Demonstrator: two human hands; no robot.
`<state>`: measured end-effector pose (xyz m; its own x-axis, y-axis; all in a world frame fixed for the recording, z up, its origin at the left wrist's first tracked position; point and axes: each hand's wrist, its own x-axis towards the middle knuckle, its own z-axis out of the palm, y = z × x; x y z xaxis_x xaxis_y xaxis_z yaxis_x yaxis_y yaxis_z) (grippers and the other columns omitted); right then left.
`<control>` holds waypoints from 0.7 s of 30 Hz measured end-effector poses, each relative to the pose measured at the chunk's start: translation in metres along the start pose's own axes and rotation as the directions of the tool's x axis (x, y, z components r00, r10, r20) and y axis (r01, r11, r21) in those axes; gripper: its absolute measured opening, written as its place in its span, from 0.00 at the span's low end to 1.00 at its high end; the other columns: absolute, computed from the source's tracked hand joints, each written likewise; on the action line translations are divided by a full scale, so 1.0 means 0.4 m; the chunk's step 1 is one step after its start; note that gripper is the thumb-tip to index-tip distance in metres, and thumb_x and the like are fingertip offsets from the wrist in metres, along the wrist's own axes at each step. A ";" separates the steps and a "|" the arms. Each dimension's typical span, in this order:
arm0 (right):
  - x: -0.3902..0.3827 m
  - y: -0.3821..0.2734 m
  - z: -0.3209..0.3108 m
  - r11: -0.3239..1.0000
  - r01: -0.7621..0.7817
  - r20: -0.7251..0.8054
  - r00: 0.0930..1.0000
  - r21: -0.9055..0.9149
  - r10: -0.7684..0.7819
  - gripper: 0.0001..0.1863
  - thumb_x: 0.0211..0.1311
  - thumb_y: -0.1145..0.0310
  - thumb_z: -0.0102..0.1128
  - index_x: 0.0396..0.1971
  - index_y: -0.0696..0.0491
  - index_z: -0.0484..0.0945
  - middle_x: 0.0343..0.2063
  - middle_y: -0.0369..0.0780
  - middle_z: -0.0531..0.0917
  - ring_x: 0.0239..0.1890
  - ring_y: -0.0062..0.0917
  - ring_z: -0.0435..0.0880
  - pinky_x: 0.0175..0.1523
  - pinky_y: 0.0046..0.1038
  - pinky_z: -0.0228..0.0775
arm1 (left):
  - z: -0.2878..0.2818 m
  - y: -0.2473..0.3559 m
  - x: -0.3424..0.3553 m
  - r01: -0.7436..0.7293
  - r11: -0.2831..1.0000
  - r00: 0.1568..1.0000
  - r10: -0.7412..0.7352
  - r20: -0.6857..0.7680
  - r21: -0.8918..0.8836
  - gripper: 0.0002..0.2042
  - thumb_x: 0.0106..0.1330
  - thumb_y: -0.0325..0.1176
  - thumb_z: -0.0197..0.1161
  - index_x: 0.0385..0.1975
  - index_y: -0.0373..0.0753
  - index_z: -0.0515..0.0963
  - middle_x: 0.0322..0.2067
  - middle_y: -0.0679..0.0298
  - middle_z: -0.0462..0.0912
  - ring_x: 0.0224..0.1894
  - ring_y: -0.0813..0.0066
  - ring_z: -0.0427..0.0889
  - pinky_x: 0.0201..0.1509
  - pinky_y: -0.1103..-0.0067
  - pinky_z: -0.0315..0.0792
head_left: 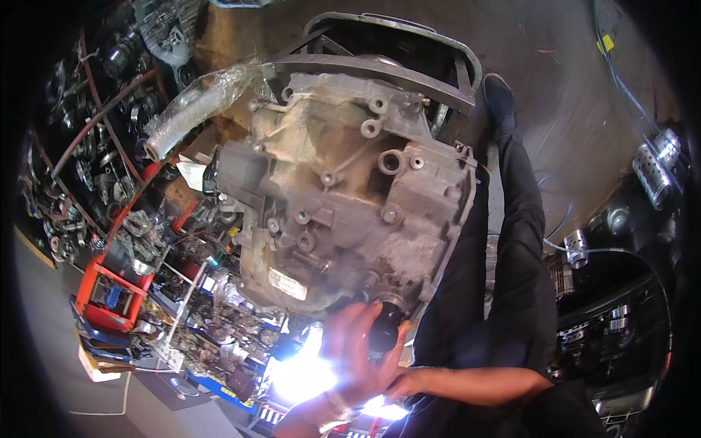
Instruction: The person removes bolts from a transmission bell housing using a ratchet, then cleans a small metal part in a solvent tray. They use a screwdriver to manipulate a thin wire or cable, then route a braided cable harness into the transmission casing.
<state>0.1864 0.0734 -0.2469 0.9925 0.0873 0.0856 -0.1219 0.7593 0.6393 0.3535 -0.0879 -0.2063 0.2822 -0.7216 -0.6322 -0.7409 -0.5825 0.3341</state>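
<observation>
A worn grey gearbox (pixel 343 204) with bolt holes and a white label (pixel 287 284) fills the middle of the view. At its lower edge, my left hand (pixel 350 350) is closed around a black round part (pixel 385 330), fingers on one side and thumb on the other. That part sits against the housing beside a round opening; whether it is seated there cannot be made out. My right hand (pixel 406 381) is close against the left one, below the black part. Its fingers are mostly hidden, so its grip does not show.
Behind the gearbox stands a metal frame (pixel 467 73). Plastic-wrapped tubing (pixel 193 109) lies at upper left, near racks of metal parts (pixel 109 160) and a red bin (pixel 109 299). A bright lamp (pixel 301 376) glares beside my left hand. Dark-trousered legs (pixel 522 241) extend along the right; metal cylinders (pixel 652 175) stand beyond.
</observation>
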 end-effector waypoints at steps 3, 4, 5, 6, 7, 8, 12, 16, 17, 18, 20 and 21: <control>-0.037 -0.038 -0.011 0.982 -0.055 -0.063 0.997 -0.181 0.044 0.25 0.65 0.67 0.68 0.59 0.59 0.76 0.53 0.41 0.80 0.54 0.28 0.78 0.58 0.30 0.72 | 0.007 -0.007 -0.034 0.115 0.977 0.993 -0.118 -0.002 -0.180 0.34 0.51 0.31 0.81 0.59 0.27 0.76 0.55 0.50 0.75 0.51 0.58 0.81 0.50 0.72 0.80; -0.049 -0.048 -0.018 0.956 -0.049 -0.095 0.995 -0.289 0.022 0.25 0.65 0.67 0.68 0.59 0.60 0.77 0.53 0.41 0.81 0.54 0.27 0.78 0.57 0.30 0.72 | 0.009 -0.012 -0.052 0.108 0.979 0.991 -0.121 -0.061 -0.175 0.35 0.52 0.31 0.81 0.60 0.27 0.75 0.56 0.49 0.74 0.51 0.58 0.81 0.51 0.72 0.80; -0.060 -0.059 -0.028 0.926 -0.076 -0.120 0.992 -0.370 0.034 0.24 0.65 0.67 0.68 0.59 0.60 0.77 0.53 0.41 0.81 0.54 0.27 0.79 0.57 0.30 0.72 | 0.011 -0.018 -0.074 0.127 0.976 0.983 -0.148 -0.108 -0.175 0.35 0.52 0.31 0.81 0.61 0.28 0.74 0.57 0.49 0.74 0.52 0.58 0.81 0.52 0.71 0.79; -0.071 -0.066 -0.033 0.867 -0.138 -0.182 0.982 -0.479 0.056 0.25 0.64 0.66 0.69 0.58 0.60 0.77 0.51 0.41 0.81 0.52 0.27 0.78 0.57 0.30 0.72 | 0.017 -0.024 -0.099 0.168 0.967 0.970 -0.197 -0.144 -0.191 0.36 0.52 0.32 0.81 0.62 0.28 0.73 0.58 0.48 0.73 0.52 0.58 0.81 0.52 0.71 0.79; -0.077 -0.078 -0.045 0.753 -0.316 -0.269 0.944 -0.577 0.190 0.26 0.63 0.65 0.69 0.58 0.61 0.77 0.50 0.41 0.81 0.51 0.26 0.78 0.56 0.30 0.72 | 0.016 -0.035 -0.130 0.174 0.954 0.960 -0.220 -0.175 -0.244 0.37 0.54 0.32 0.80 0.64 0.29 0.72 0.60 0.48 0.72 0.52 0.58 0.81 0.54 0.70 0.78; -0.081 -0.086 -0.051 0.684 -0.410 -0.317 0.910 -0.603 0.266 0.26 0.62 0.64 0.69 0.57 0.62 0.77 0.49 0.41 0.82 0.50 0.26 0.78 0.56 0.30 0.72 | 0.018 -0.042 -0.166 0.229 0.929 0.948 -0.281 -0.151 -0.292 0.36 0.54 0.35 0.80 0.63 0.30 0.72 0.59 0.49 0.73 0.52 0.57 0.81 0.50 0.70 0.79; -0.083 -0.115 -0.022 0.535 -0.330 -0.191 0.935 -0.777 0.300 0.24 0.58 0.65 0.68 0.51 0.65 0.78 0.46 0.44 0.81 0.48 0.28 0.78 0.55 0.32 0.72 | 0.052 -0.091 -0.307 0.260 0.854 0.936 -0.337 -0.099 -0.451 0.26 0.60 0.37 0.77 0.55 0.30 0.78 0.39 0.55 0.84 0.35 0.63 0.84 0.32 0.73 0.78; -0.086 -0.142 0.054 0.282 -0.528 -0.425 0.834 -0.801 0.352 0.21 0.57 0.66 0.66 0.46 0.65 0.79 0.45 0.49 0.82 0.46 0.36 0.81 0.53 0.36 0.73 | 0.130 -0.129 -0.447 0.235 0.683 0.915 -0.395 -0.079 -0.692 0.12 0.65 0.32 0.71 0.43 0.31 0.82 0.29 0.56 0.83 0.26 0.64 0.83 0.32 0.73 0.75; -0.081 -0.148 0.071 0.180 -0.583 -0.486 0.781 -0.792 0.392 0.20 0.58 0.67 0.65 0.46 0.64 0.80 0.42 0.51 0.82 0.44 0.42 0.83 0.53 0.37 0.74 | 0.156 -0.138 -0.482 0.263 0.638 0.904 -0.425 -0.046 -0.724 0.11 0.66 0.32 0.70 0.41 0.31 0.82 0.28 0.56 0.83 0.25 0.64 0.83 0.31 0.73 0.75; -0.067 -0.143 0.083 -0.031 -0.661 -0.617 0.681 -0.750 0.396 0.20 0.61 0.65 0.66 0.47 0.63 0.79 0.39 0.50 0.83 0.42 0.42 0.85 0.51 0.37 0.76 | 0.187 -0.147 -0.515 0.306 0.590 0.886 -0.464 -0.004 -0.748 0.10 0.66 0.32 0.70 0.40 0.31 0.82 0.28 0.56 0.83 0.25 0.64 0.83 0.30 0.73 0.74; -0.050 -0.124 0.133 -0.003 -0.710 -0.709 0.703 -0.704 0.060 0.21 0.65 0.63 0.67 0.51 0.62 0.79 0.39 0.47 0.84 0.39 0.39 0.86 0.49 0.37 0.78 | 0.272 -0.175 -0.564 0.305 0.557 0.842 -0.537 -0.054 -0.773 0.10 0.68 0.34 0.70 0.35 0.33 0.81 0.26 0.56 0.83 0.25 0.64 0.82 0.30 0.73 0.73; -0.049 -0.135 0.177 -0.223 -0.766 -0.774 0.629 -0.603 -0.069 0.28 0.64 0.67 0.72 0.61 0.58 0.75 0.45 0.43 0.84 0.43 0.28 0.86 0.49 0.32 0.80 | 0.320 -0.196 -0.588 0.321 0.500 0.810 -0.585 -0.040 -0.804 0.10 0.69 0.34 0.69 0.35 0.33 0.81 0.27 0.57 0.84 0.26 0.66 0.82 0.32 0.73 0.73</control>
<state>0.1731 -0.0150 -0.2290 0.6402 0.5021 -0.5815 -0.7274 0.1526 -0.6690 0.2671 0.1756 -0.1732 0.6859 -0.2590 -0.6800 0.2103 -0.8241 0.5259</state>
